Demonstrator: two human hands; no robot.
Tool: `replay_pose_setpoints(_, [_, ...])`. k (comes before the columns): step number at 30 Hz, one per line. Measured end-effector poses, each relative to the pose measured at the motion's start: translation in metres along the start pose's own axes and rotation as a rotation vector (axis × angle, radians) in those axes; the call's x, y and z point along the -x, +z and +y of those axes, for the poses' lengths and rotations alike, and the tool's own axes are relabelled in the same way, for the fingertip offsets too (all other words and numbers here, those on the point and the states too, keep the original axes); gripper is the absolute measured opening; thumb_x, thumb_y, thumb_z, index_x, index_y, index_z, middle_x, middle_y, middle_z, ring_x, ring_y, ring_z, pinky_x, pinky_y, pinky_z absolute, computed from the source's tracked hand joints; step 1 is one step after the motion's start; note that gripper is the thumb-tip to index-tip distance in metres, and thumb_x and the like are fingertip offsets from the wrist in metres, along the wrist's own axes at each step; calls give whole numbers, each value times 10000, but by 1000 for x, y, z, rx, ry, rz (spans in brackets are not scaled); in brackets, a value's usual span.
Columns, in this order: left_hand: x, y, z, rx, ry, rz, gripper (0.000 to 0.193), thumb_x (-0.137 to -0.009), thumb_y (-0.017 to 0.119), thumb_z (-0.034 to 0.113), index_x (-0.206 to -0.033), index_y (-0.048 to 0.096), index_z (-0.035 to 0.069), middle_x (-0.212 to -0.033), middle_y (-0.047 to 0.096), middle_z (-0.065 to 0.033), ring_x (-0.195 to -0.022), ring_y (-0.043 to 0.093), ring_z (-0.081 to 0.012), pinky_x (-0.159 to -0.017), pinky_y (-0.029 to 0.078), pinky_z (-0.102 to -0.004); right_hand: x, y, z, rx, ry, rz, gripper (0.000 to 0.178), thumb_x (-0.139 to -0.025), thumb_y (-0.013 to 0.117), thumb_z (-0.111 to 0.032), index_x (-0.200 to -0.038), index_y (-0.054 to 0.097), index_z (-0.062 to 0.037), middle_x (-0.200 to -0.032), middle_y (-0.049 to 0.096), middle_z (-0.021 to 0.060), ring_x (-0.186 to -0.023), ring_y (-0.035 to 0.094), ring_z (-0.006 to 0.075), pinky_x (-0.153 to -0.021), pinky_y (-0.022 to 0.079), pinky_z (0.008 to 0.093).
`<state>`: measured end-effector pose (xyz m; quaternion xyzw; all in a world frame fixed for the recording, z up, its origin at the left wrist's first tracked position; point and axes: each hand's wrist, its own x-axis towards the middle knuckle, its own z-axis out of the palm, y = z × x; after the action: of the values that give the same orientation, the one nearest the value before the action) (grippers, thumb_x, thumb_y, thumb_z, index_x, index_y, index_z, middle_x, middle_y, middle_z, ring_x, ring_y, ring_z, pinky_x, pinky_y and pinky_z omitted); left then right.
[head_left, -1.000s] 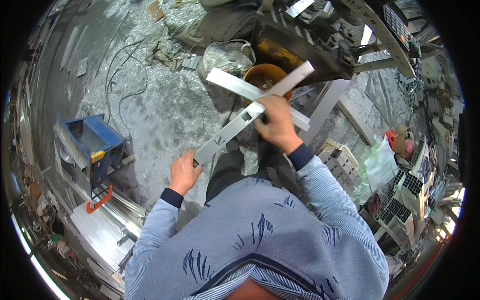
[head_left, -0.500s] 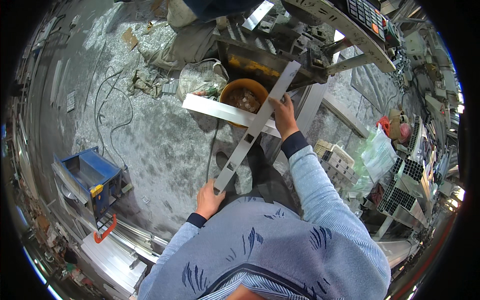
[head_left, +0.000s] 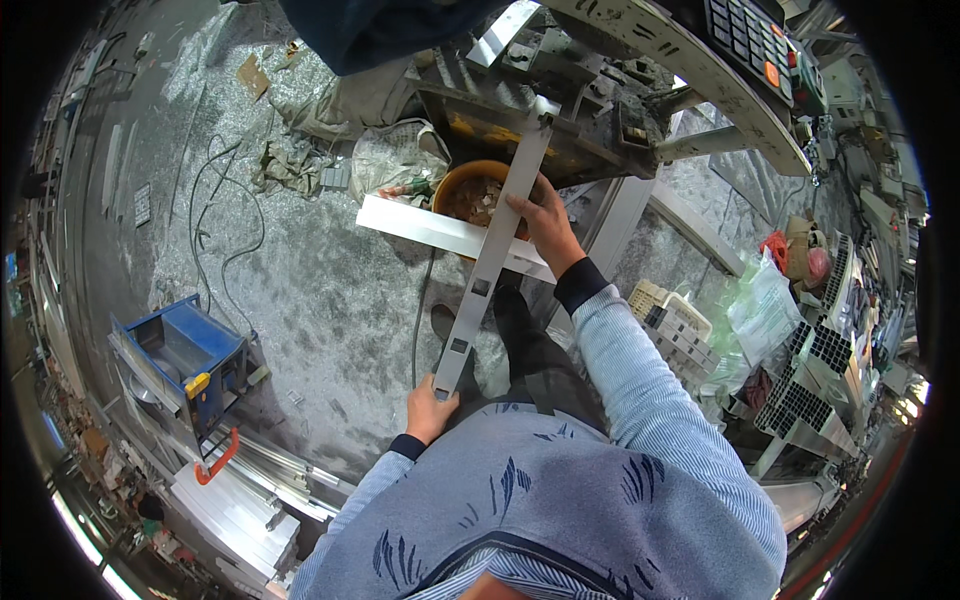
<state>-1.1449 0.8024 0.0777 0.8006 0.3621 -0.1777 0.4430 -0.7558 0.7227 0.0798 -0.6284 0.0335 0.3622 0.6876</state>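
Note:
A long pale metal profile with square cut-outs slants across in front of me, its far end beside the machine's dark metal bed. Near its middle-far part, my right hand is closed around its right edge. My left hand grips the near end, close to my lap. Beneath it crosses a second shiny metal bar, which lies over the front of a yellow-rimmed bucket holding scraps. My fingers on the profile's underside are hidden.
A dark machine bench with metal pieces stands ahead, below a beam bearing a keypad. To the left are a blue machine and a looped cable on the floor. A cream plastic basket and plastic sheets lie right.
The profile has turned more upright in view, its far end moving left and toward the machine bed. Both hands keep hold; my right hand shifts slightly left, my left slightly right.

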Motion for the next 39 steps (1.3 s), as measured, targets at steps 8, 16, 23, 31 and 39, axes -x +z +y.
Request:
replay_pose_setpoints(8, [-24,3,16,-13,7,22,369,-791,793,222,-966,569,-14,-860,682,-267,-847,663,-498,-716,530,-517,-32,-9,-7,146,-267,134,629,-960,654,-97,-1540,414,-53,-1279,650,193,-1076,682,254,-891,570,356])
replay_pose_setpoints(16, [-4,-23,38,-20,68,96,298,-765,774,121,-946,578,-11,-856,675,-264,-860,654,-498,-706,521,-511,-38,-8,-6,258,-339,127,400,-960,654,-84,-1341,571,4,-1147,708,149,-990,687,208,-843,555,343])
replay_pose_setpoints(23, [14,-52,60,-87,23,56,352,-737,795,158,-951,583,-24,-835,693,-274,-809,679,-495,-697,531,-538,-27,3,-12,207,-401,167,359,-980,638,-63,-1326,569,5,-1104,710,137,-978,684,190,-843,546,323])
replay_pose_setpoints(31, [11,-57,88,-104,-61,31,358,-752,785,191,-960,590,-24,-850,704,-278,-818,681,-499,-709,531,-555,-16,13,-18,119,-329,185,449,-996,605,-40,-1423,467,-21,-1230,652,163,-1067,651,202,-890,541,331])
replay_pose_setpoints(39, [-64,-47,144,-91,42,74,341,-769,763,205,-979,616,-20,-875,708,-275,-858,681,-495,-729,538,-549,16,26,3,-44,-367,141,909,-964,653,-162,-1637,43,-109,-1483,462,261,-1320,531,319,-1107,448,432])
